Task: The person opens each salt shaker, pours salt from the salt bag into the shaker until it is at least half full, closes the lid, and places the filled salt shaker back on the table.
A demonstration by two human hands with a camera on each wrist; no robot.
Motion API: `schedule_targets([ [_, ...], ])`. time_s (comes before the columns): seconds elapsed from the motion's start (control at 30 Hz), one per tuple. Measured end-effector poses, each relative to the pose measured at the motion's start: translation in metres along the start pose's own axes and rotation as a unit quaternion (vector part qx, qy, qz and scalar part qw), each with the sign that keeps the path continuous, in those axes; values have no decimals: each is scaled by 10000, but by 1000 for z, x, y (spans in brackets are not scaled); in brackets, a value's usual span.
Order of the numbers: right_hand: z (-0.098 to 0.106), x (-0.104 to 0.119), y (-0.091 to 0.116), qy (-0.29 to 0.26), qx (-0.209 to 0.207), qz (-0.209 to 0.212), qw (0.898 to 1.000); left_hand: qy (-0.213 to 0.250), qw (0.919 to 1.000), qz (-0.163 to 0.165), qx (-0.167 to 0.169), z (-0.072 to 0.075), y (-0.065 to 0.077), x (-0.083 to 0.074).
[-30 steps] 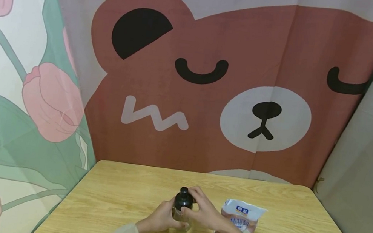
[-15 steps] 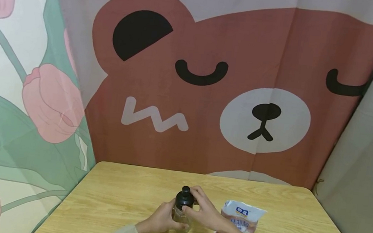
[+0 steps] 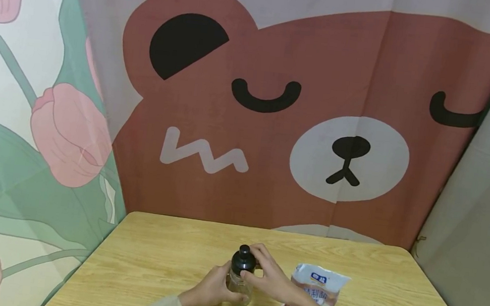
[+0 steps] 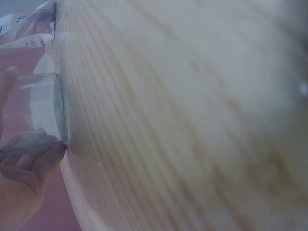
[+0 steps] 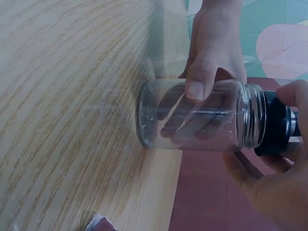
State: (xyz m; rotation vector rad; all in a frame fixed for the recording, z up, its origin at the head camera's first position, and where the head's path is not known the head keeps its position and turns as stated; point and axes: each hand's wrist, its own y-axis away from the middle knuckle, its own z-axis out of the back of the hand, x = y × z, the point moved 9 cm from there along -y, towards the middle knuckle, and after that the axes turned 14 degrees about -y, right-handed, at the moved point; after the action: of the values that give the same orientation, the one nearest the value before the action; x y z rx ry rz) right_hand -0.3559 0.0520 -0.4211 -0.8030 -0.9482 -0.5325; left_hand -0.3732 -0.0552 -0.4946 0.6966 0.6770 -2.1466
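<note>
Left hand wrapped round the glass jar; right hand gripping its black cap between thumb and fingers; jar clear, upright, screw threads showing just below the cap; stands on the worktop, left of the printed bag in the head view.

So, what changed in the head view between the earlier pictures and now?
Nothing was taken hold of or let go; any shift of the black cap is too slight to judge. The left hand still holds the glass jar, the right hand the cap; the packet stayed put.
</note>
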Motion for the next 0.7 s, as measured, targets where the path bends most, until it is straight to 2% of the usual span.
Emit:
schedule_targets([
  [0.33,0,-5,1,140,-9,142,9998,3,10000,88,13,0,1,0],
  [0.57,0,-4,1,85,-36,75,9999,31,9996,267,30,0,1,2],
  [0.7,1,-4,1,106,-68,83,9999,9,9997,258,7,1,2,2],
])
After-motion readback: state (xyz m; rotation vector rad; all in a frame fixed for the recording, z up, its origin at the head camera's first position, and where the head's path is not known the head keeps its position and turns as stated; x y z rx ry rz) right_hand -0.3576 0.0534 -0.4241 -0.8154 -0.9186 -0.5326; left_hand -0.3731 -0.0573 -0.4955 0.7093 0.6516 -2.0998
